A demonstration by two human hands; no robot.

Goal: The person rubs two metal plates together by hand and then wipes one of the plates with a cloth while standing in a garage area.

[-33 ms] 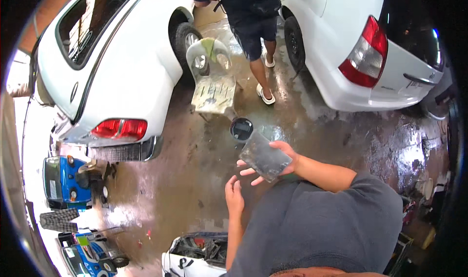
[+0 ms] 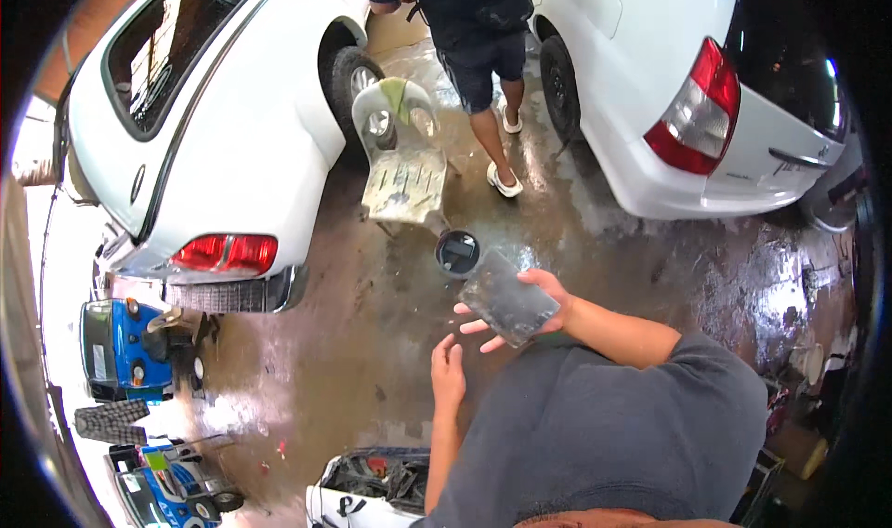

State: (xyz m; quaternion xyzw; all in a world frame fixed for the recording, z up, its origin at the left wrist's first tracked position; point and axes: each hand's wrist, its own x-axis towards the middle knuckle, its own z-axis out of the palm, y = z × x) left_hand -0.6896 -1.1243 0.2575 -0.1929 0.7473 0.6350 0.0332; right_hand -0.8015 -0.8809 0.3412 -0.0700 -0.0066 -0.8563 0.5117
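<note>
My right hand holds a flat, dark grey rectangular sheet, possibly sandpaper, with pale smudges on it. The sheet rests across the palm; the thumb shows at its upper edge and the fingertips stick out past its left side. Just left of it is my left hand, empty, fingers loosely bent and a little apart. Beyond the sheet, a round dark container stands on the floor, with something I cannot make out inside.
Ahead is a stained white plastic chair with a greenish cloth over its back. White cars stand left and right. Between them is another person. Small blue vehicles are at left. The floor looks wet.
The cars, chair and container sit slightly lower in the picture. Both hands keep nearly the same pose, and the sheet stays in the right one.
</note>
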